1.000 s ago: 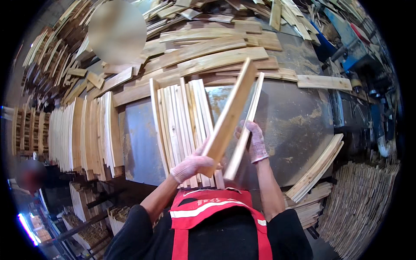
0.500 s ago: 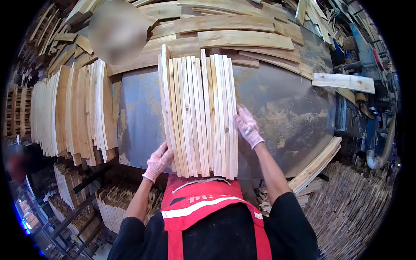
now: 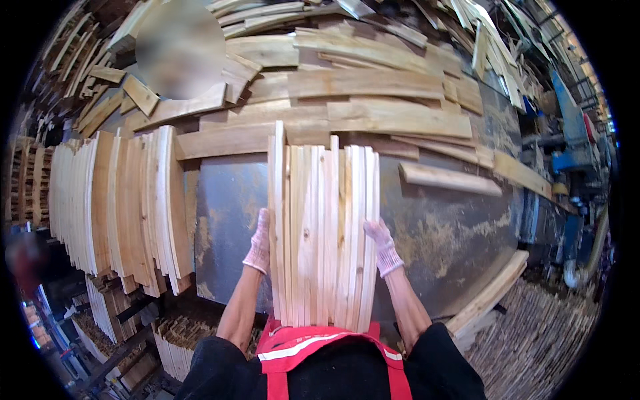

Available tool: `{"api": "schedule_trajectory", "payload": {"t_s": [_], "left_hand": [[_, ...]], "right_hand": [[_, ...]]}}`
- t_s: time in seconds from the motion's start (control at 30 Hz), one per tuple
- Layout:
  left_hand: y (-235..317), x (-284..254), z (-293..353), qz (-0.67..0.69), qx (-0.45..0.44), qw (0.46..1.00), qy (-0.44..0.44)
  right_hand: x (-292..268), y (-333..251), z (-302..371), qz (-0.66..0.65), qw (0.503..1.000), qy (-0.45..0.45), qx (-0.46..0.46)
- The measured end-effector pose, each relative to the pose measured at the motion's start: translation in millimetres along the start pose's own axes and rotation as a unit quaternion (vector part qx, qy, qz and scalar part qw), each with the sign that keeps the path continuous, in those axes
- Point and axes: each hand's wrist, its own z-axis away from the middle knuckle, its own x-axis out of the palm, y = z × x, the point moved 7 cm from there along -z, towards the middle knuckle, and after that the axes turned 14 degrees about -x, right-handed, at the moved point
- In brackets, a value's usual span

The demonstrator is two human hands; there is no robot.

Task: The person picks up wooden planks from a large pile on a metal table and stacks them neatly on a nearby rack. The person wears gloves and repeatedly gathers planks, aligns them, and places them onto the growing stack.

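A row of narrow wooden boards (image 3: 320, 233) stands on edge, packed side by side, on the dark metal table in front of me. Its near end meets my red apron (image 3: 327, 340). Two boards stick out past the others at the far end. My left hand (image 3: 259, 241), in a pale knit glove, presses the row's left side with its fingers pointing forward. Against the right side lies my gloved right hand (image 3: 382, 245), its fingers partly hidden by the edge of the boards. Between them the hands clasp the row.
More boards (image 3: 373, 83) lie flat and overlapping across the far side of the table (image 3: 440, 247). One loose pale board (image 3: 450, 179) rests to the right. A tall stack of boards (image 3: 113, 207) stands at left. Blue machinery (image 3: 567, 160) is at far right, bundled slats (image 3: 540, 333) below it.
My left hand has moved forward along the row's left side, and both hands now press it from opposite sides. The loose pale board has shifted left onto the table. The view has tilted.
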Motion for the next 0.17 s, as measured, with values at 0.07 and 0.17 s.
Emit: {"api": "schedule_trajectory", "payload": {"t_s": [0.07,0.17], "left_hand": [[-0.8,-11.3,-18.6,-0.025,0.017,0.999,0.033],[19.9,-24.1,-3.4,-0.031,0.05,0.996,0.064]], "right_hand": [[-46.0,41.9,-11.0,-0.162,0.987,-0.017,0.0],[31.2,-59.1,-1.4,-0.161,0.977,-0.124,-0.067]]}}
